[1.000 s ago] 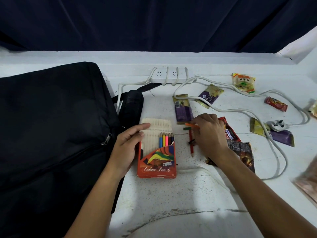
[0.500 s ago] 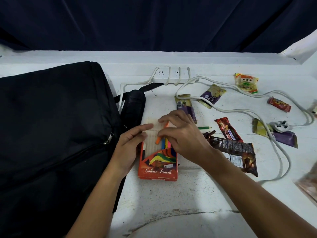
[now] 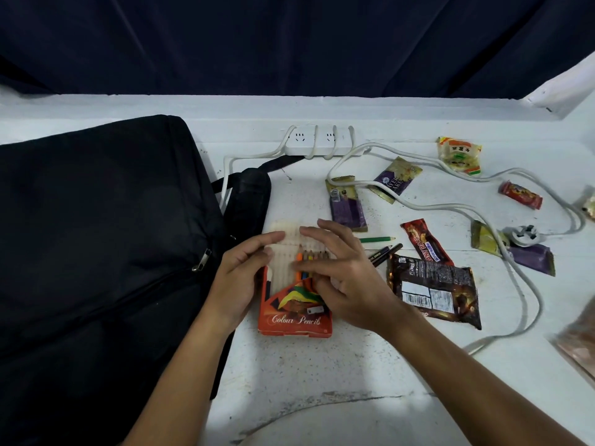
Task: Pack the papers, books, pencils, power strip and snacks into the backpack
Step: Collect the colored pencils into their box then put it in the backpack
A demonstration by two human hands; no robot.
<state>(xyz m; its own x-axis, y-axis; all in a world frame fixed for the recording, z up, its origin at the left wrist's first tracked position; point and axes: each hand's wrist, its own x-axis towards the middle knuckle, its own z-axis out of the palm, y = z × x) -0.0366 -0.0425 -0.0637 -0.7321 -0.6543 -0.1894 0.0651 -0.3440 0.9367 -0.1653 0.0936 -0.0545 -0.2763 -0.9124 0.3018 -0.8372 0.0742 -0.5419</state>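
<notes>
**Both hands on the colour pencil box**

I see the orange colour pencil box (image 3: 294,320) lying flat on the white table (image 3: 322,375), just beside the black backpack (image 3: 96,252). Left hand (image 3: 240,275) rests on the tray's left edge, fingers fairly straight, gripping nothing. Right hand (image 3: 347,278) lies spread over the pencils in the tray; whether it pinches one, I cannot tell. A loose green pencil (image 3: 376,239) and two dark pencils (image 3: 384,251) lie just right. Snack packets and the white power strip (image 3: 318,141) lie beyond.

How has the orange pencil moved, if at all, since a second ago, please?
Yes. It has gone left, from the bare table beside the purple snack packet into the Colour Pencils box, where the orange pencil now lies under the right hand.
</notes>
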